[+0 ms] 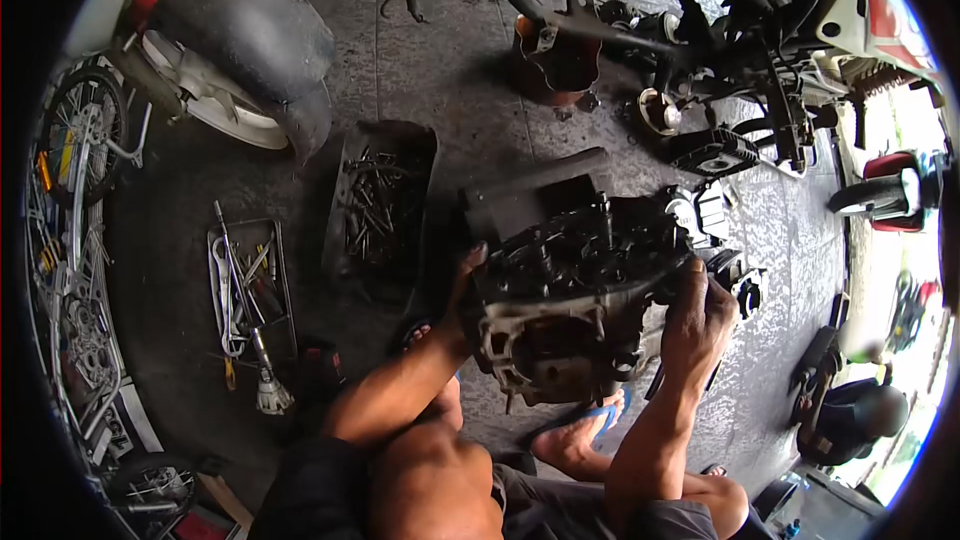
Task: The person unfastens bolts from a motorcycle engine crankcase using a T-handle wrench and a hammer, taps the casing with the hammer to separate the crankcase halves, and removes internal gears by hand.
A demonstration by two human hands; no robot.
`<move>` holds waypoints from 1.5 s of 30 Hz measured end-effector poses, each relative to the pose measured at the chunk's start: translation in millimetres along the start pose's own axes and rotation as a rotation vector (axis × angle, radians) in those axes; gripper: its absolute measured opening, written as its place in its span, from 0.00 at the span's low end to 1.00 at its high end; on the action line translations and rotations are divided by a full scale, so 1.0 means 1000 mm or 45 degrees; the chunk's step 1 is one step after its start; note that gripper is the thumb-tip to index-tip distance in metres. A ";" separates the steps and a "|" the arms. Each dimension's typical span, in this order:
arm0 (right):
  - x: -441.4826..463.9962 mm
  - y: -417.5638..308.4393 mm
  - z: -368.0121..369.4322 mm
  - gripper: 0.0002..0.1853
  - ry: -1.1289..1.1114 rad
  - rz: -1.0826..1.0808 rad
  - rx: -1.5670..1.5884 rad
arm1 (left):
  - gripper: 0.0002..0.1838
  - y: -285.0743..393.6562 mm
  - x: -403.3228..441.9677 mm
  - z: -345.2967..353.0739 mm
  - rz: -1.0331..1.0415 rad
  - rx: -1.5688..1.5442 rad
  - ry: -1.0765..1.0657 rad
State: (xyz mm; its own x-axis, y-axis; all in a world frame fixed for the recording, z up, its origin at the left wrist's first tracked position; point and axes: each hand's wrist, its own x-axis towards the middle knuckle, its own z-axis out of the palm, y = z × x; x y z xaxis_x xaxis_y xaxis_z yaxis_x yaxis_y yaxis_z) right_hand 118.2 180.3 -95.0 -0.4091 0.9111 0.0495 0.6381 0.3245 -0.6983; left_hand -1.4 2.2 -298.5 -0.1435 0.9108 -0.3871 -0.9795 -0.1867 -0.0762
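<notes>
A dark, oily motorcycle engine block (pixel 570 320) is between my hands, above the floor in front of my knees. Studs stand up from its top, and its near face has an opening with a pale metal rim. My left hand (pixel 464 290) grips the block's left side, most of its fingers hidden behind the metal. On the opposite side, my right hand (pixel 697 325) is closed round the edge, thumb on the upper corner. Just beyond the block is a dark box (pixel 530 202). Bright metal engine parts (pixel 705 210) sit to the right.
A black bin (pixel 385 270) of bolts and a tray (pixel 292 320) with wrenches stand to the left. Ahead are a stripped motorcycle frame (pixel 640 40) and a reddish cut-open container (pixel 555 90). A wheel (pixel 235 120) is at upper left. Another person (pixel 850 420) crouches at far right.
</notes>
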 end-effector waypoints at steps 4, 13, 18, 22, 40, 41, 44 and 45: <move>0.029 0.021 0.009 0.30 0.064 -0.142 -0.159 | 0.44 0.008 0.035 0.002 -0.037 -0.027 -0.066; 0.065 -0.002 0.049 0.30 -0.122 -0.172 -0.444 | 0.41 0.017 0.031 -0.019 0.159 -0.018 0.101; 0.063 -0.004 0.045 0.32 -0.190 -0.239 -0.493 | 0.37 0.027 -0.028 0.016 0.485 0.760 0.690; 0.067 -0.015 0.054 0.32 -0.171 -0.281 -0.646 | 0.25 0.040 -0.072 0.077 0.431 1.778 0.934; -0.074 0.473 -0.035 0.20 -0.602 0.738 -0.345 | 0.26 0.026 -0.039 0.113 1.270 2.737 0.657; -0.068 0.460 -0.031 0.18 -0.485 0.752 -0.389 | 0.26 0.030 -0.034 0.117 1.287 2.728 0.703; -0.048 0.447 -0.056 0.14 -0.354 0.369 -0.530 | 0.28 0.033 -0.013 0.134 1.229 2.650 0.229; -0.020 0.370 -0.076 0.13 -0.608 0.989 -0.156 | 0.28 0.031 -0.005 0.143 1.255 2.673 0.146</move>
State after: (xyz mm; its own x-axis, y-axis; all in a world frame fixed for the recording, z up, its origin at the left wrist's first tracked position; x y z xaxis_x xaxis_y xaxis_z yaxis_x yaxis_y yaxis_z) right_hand 411.6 301.4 -299.9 -0.0452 0.6918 -0.7207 0.8999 -0.2850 -0.3301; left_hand -51.3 44.3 -166.9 -0.5634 0.7834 0.2623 0.5993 0.1690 0.7825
